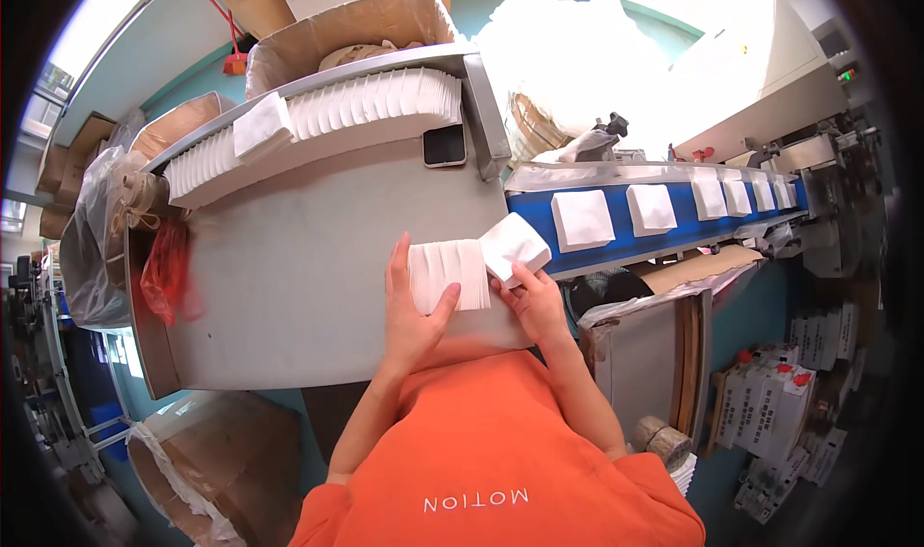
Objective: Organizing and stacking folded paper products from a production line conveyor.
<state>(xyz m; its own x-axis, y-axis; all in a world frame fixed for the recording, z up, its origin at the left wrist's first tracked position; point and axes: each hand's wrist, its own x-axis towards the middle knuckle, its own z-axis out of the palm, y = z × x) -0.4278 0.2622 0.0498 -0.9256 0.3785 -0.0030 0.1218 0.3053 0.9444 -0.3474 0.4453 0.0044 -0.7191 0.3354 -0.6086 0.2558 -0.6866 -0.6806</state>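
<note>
A short row of white folded napkin packs (449, 273) stands on the grey metal table in front of me. My left hand (416, 302) is wrapped about the row's left end, fingers along its side and thumb across the near part. In my right hand (531, 302) is one more white napkin pack (516, 249), tilted and pinched by its lower corner. It meets the row's right end, close to the blue conveyor belt (616, 249). Several similar packs (582, 219) lie spaced along that belt.
A long curved row of white packs (371, 100) lines the table's far edge, with a phone (445, 147) beside it. Cardboard boxes (351, 27) stand beyond. A red plastic bag (166, 268) hangs at the left. Another carton (221, 460) sits below the table.
</note>
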